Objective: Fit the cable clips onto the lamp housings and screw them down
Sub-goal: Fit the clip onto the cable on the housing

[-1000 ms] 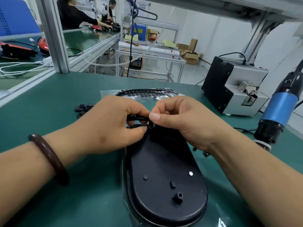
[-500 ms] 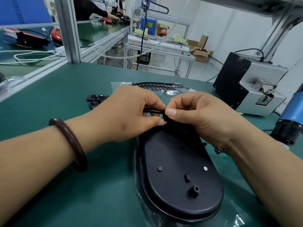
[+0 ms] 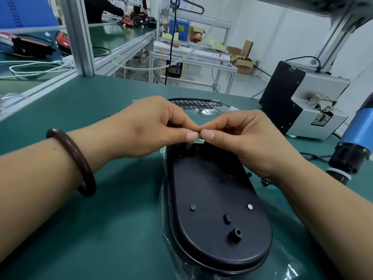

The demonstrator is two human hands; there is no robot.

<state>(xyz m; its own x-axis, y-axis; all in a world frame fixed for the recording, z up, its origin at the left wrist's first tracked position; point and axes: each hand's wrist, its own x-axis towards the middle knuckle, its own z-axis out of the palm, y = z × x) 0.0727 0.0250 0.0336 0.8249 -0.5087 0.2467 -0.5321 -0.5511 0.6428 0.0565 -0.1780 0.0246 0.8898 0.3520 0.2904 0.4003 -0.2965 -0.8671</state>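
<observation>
The lamp housing (image 3: 212, 199) is a black oval shell. It lies flat on a clear plastic bag (image 3: 290, 267) on the green table (image 3: 121, 229), long axis running away from the wearer. Its upper face carries several small studs, one hollow boss (image 3: 235, 234) near the close end, and one white dot (image 3: 250, 206).

Both hands meet just above the far end of the housing. The left hand (image 3: 149, 128) and the right hand (image 3: 246, 138) each have the fingers curled and the thumb pressed toward the forefinger in a pinch. The two thumb tips touch each other. The item between the fingertips is hidden, so whether either grip is clamped on a part cannot be told. No cable clip is identifiable.

A dark brown bracelet (image 3: 76, 158) sits on the left wrist. A few small dark fasteners (image 3: 266, 181) lie on the table just beside the right wrist.

Behind the hands lies a second bagged item with a honeycomb pattern (image 3: 199, 107). To the right stands a grey and black machine (image 3: 314, 106). Near it, at the right edge, is a blue and black power tool (image 3: 355, 146).
</observation>
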